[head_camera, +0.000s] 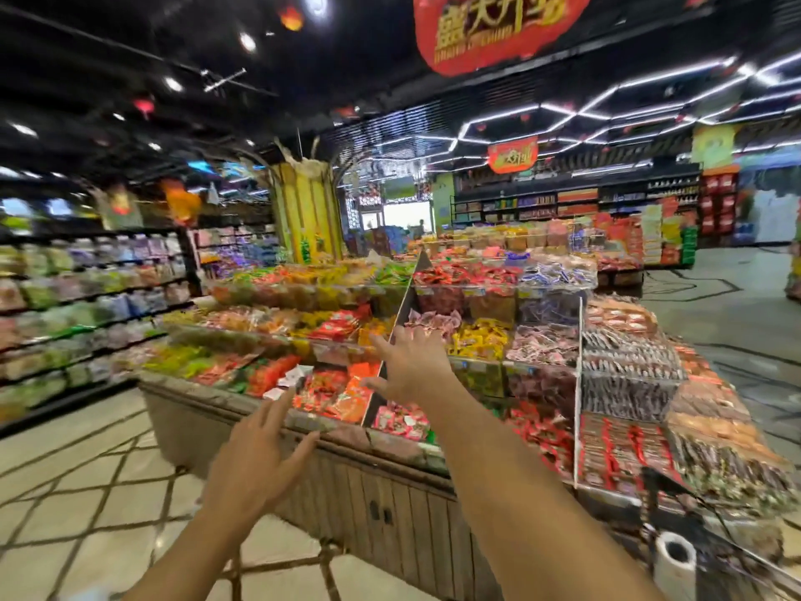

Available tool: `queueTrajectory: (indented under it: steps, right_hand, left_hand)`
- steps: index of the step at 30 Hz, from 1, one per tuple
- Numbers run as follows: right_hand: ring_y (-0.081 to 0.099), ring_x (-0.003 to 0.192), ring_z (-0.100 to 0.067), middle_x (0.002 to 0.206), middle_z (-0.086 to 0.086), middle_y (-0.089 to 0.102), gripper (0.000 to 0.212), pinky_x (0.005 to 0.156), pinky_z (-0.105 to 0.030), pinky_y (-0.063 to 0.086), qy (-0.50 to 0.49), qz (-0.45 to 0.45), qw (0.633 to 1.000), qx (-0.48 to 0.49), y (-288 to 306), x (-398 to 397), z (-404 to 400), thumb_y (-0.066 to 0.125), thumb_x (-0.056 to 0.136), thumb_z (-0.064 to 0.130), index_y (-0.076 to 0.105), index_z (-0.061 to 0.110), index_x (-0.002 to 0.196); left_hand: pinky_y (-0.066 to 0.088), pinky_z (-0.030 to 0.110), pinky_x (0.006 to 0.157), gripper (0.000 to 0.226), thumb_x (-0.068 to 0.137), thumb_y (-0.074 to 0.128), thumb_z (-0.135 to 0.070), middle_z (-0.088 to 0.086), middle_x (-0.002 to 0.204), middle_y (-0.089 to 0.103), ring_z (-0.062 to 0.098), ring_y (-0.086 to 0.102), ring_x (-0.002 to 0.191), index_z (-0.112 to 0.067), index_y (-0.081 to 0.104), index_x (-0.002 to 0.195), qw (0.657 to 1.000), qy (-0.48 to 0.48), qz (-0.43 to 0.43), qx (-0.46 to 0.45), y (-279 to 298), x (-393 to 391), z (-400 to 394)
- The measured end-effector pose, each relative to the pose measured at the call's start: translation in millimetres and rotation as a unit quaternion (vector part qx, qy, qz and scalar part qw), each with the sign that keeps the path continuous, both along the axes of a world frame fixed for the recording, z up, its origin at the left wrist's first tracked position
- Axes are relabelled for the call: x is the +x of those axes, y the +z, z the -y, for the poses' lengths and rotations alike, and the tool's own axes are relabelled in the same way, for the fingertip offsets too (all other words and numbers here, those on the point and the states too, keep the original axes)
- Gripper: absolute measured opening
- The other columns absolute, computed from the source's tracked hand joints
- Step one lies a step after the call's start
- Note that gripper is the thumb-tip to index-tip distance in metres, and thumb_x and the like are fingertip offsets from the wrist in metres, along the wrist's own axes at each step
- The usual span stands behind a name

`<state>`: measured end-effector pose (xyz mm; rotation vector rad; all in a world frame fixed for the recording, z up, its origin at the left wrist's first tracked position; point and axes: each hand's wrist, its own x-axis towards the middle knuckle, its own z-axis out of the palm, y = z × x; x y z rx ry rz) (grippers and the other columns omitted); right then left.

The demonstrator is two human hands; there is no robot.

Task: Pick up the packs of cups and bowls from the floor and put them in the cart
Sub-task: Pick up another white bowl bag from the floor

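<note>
Both hands were up in front of the person, and both were empty. The left hand (255, 466) had its fingers spread wide apart and held nothing. The right hand (411, 366) was farther out, with its fingers spread too, and it held nothing either. Both hands floated in the air in front of a big candy stand (390, 505) full of bright sweets. They did not seem to touch it, though the picture was blurry.

The packs of cups and bowls could not be seen anywhere. The floor (78, 492) on the left was bare tile, with no packs on it. At the bottom right there was a dark wire shape that looked like part of the cart (737, 566), with a white roll (674, 561) in or next to it. It was hard to tell which.

My guess was that this was a step between packs. The hands were free, so no pack was being carried just then. How many packs were already in the cart could not be told.

Next, the person would likely need to look down and find a pack on the floor. Then they would need to bend, close a hand or both hands around it, lift it, and turn toward the cart on the right.
</note>
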<state>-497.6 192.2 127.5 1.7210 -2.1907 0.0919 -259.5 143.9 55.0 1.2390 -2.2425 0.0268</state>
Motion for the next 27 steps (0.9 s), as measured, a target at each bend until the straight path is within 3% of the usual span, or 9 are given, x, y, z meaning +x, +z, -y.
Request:
queueTrajectory:
  steps: [6,12,15,21,24,27]
  right_hand:
    - [0.035,0.144,-0.043,0.161,-0.014,0.036,0.083,0.108,-0.059,0.036,0.102,-0.013,0.994,-0.025,24.6,135.1,107.7,0.043,0.094,0.076,0.023,0.032,0.161]
    - [0.028,0.148,-0.047,0.168,-0.015,0.026,0.081,0.115,-0.064,0.029,0.205,-0.067,0.977,0.008,36.2,241.1,209.0,0.038,0.096,0.076,0.020,0.032,0.162]
    - [0.028,0.148,-0.045,0.166,-0.016,0.029,0.081,0.114,-0.063,0.031,0.257,-0.106,0.960,0.014,44.1,275.7,256.2,0.036,0.097,0.076,0.020,0.030,0.162]
    - [0.030,0.146,-0.042,0.161,-0.018,0.032,0.080,0.113,-0.061,0.033,0.340,-0.200,0.919,0.013,66.7,292.2,308.9,0.035,0.099,0.073,0.024,0.024,0.161]
    - [0.032,0.146,-0.042,0.160,-0.016,0.035,0.083,0.114,-0.063,0.032,0.335,-0.202,0.920,0.036,65.1,275.7,334.0,0.031,0.096,0.079,0.024,0.027,0.161]
    - [0.063,0.124,-0.038,0.136,-0.009,0.065,0.077,0.092,-0.060,0.056,0.367,-0.182,0.912,-0.021,43.2,255.1,363.4,0.036,0.092,0.082,0.056,0.029,0.144]
  left_hand:
    - [0.055,0.045,0.094,0.081,0.092,0.056,-0.068,0.005,0.152,0.055,0.033,0.057,0.131,-0.030,0.034,0.161,0.994,0.103,-0.026,-0.037,28.3,126.5,66.8]
    - [0.056,0.043,0.091,0.080,0.093,0.047,-0.072,-0.002,0.157,0.049,0.026,0.052,0.137,-0.039,0.027,0.162,0.977,0.208,-0.022,-0.037,33.3,227.4,127.5]
    - [0.054,0.046,0.098,0.083,0.091,0.042,-0.076,-0.001,0.161,0.045,0.028,0.048,0.141,-0.040,0.023,0.163,0.969,0.245,-0.009,-0.025,33.9,270.9,167.1]
    - [0.054,0.044,0.103,0.100,0.076,0.015,-0.094,-0.003,0.162,0.043,0.024,0.047,0.143,-0.045,0.015,0.163,0.958,0.284,0.031,-0.006,38.8,336.2,266.9]
    - [0.050,0.046,0.108,0.099,0.076,0.017,-0.092,-0.003,0.164,0.041,0.024,0.044,0.145,-0.045,0.012,0.163,0.955,0.297,0.023,-0.007,51.0,356.1,316.1]
    - [0.046,0.041,0.113,0.096,0.078,0.016,-0.089,-0.007,0.167,0.034,0.019,0.038,0.150,-0.046,0.007,0.164,0.953,0.300,0.040,-0.013,64.7,370.0,352.0]
